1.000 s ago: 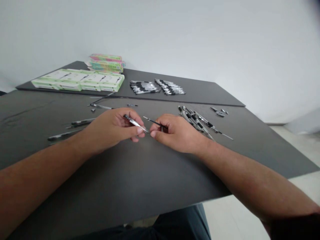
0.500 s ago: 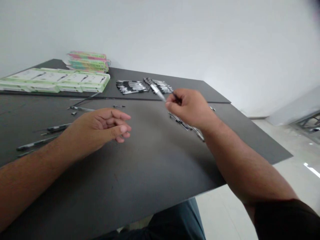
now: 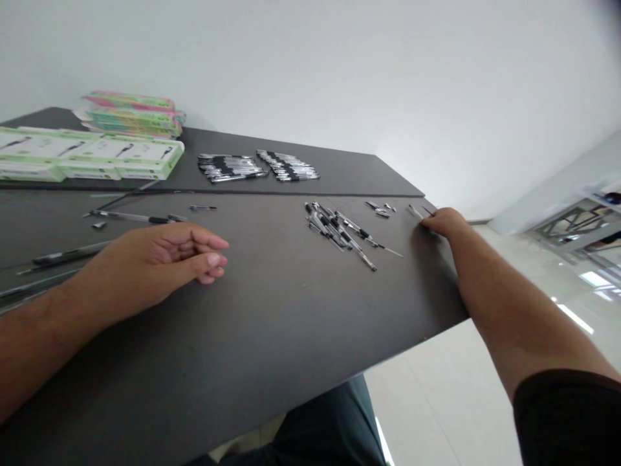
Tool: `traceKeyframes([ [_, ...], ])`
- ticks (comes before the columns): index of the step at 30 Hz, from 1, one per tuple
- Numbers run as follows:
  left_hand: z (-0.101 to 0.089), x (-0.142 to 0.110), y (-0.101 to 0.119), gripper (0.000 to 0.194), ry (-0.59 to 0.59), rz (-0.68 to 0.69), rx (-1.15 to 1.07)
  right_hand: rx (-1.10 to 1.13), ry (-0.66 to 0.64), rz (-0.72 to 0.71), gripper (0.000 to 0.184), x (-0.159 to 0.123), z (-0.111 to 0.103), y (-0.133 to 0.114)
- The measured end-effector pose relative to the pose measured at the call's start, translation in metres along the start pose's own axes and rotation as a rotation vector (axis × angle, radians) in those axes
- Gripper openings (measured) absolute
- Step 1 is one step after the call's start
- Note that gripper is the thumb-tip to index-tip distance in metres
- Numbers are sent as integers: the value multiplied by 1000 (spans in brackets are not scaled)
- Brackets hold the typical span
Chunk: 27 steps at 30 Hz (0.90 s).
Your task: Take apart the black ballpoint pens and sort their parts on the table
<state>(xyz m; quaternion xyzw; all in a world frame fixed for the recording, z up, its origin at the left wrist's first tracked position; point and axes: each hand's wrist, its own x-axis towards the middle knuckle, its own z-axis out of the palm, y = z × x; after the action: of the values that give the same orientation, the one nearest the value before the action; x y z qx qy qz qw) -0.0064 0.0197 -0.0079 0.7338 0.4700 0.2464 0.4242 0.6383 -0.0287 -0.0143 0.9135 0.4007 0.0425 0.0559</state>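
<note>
My right hand (image 3: 444, 221) is closed at the right edge of the table, pinching a clear pen (image 3: 416, 213); a thin dark tip also shows above the fingers. My left hand (image 3: 187, 254) hovers over the left side with loosely curled, parted fingers and holds nothing. Behind it on the table lies a clear pen with a black grip (image 3: 130, 217). Partly under the left forearm are several more pens (image 3: 72, 252). A loose pile of pens (image 3: 339, 233) lies between the hands, and a few small pen pieces (image 3: 381, 208) sit beyond it.
Two neat rows of pens, a left one (image 3: 230, 168) and a right one (image 3: 288, 166), lie on the raised back board (image 3: 349, 171). White-and-green boxes (image 3: 140, 155) line the back left, with a stack of colourful packs (image 3: 133, 115) behind. The table's right edge drops to the floor.
My right hand has moved right and down, from above the pen pile to the table's right edge, still holding the pen. The view has shifted right; my left hand stays open.
</note>
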Motion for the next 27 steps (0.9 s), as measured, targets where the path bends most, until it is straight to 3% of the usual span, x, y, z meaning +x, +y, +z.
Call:
traceKeyframes([
  [9, -5, 0, 4, 48, 34, -11, 8, 22, -5, -5, 29, 14, 11, 11],
  [17, -7, 2, -7, 51, 14, -11, 48, 92, 66, 34, 29, -4, -14, 7],
  [22, -8, 3, -20, 49, -33, 28, 73, 170, 107, 20, 34, -26, -43, -17],
  [27, -7, 0, -14, 47, -114, 97, 255, 280, 169, -148, 25, -61, -68, -66],
])
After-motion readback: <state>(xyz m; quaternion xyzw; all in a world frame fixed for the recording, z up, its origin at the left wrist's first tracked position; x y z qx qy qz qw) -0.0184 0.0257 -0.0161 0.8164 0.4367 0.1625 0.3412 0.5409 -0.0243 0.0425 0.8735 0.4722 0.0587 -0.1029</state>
